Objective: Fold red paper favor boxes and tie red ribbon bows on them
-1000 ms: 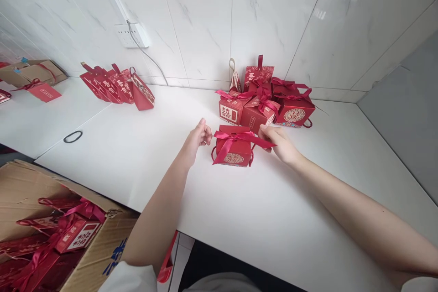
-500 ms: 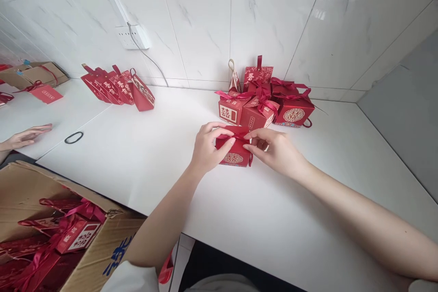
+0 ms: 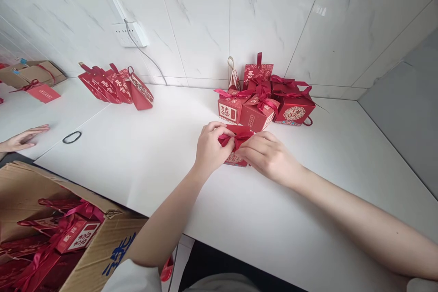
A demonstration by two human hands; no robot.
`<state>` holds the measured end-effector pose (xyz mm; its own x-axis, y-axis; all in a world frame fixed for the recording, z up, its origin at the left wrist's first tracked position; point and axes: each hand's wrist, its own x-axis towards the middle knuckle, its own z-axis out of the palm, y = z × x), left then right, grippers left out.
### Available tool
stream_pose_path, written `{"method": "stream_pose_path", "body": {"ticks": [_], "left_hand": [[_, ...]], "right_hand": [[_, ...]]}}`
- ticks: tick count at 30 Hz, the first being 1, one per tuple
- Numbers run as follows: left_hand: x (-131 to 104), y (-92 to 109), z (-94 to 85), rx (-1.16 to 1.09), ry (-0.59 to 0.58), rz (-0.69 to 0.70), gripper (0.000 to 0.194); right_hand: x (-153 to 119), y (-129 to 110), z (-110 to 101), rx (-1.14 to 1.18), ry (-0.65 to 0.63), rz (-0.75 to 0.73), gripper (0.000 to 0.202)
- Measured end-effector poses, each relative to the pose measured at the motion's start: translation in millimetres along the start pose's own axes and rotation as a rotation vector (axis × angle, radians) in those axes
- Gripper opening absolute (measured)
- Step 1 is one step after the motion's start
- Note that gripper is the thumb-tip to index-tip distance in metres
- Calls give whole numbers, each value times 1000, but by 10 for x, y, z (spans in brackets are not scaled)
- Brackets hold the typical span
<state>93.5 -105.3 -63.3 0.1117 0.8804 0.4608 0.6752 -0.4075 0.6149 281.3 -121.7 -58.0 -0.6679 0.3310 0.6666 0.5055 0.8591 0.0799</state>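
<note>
A small red gift box (image 3: 235, 159) with a round gold pattern stands on the white table (image 3: 164, 146), partly covered by my hands. A red ribbon (image 3: 242, 135) forms a bow on its top. My left hand (image 3: 214, 145) pinches the ribbon at the bow's left side, thumb and fingers together. From the right, my right hand (image 3: 262, 151) has its fingers closed on the ribbon at the lower right of the knot. Just behind stands a group of finished-looking red boxes (image 3: 257, 116) with ribbons.
At the lower left, a cardboard box (image 3: 112, 237) holds several red boxes. Red packets (image 3: 109, 86) lean near the wall. A black ring (image 3: 71, 137) lies on the table, near another person's hand (image 3: 25, 139). A brown carton (image 3: 36, 73) is at the far left.
My right hand has moved left and slightly down, to the middle of the box. The bow's loops show more clearly now. My left hand has shifted slightly right.
</note>
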Motion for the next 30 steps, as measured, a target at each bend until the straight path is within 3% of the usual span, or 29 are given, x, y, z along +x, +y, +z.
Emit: {"method": "stream_pose_path", "body": {"ticks": [10,12,15,18,22,26,30], "left_hand": [[17,-16,35,-217,-34,-101,6],[9,-51,19,-277,-63,-122,20],[-17,-103,-38,-381,-135,-189,53],[-38,-131,-115,-424,-246,-246,77],[-43,-130,-200,-423,-355,-212,95],[-38,-110,-282,-426,-432,-171,104],[-44,-142,-354,-455,-546,-152,115]], "right_hand": [[-16,-189,15,7,-139,-320,27],[-16,-198,31,41,-126,-339,21],[-6,-139,23,156,-18,-242,18],[-6,4,14,257,73,23,24],[-59,192,93,335,-41,265,35],[-126,248,200,390,-179,278,41],[-133,236,203,396,-200,210,52]]}}
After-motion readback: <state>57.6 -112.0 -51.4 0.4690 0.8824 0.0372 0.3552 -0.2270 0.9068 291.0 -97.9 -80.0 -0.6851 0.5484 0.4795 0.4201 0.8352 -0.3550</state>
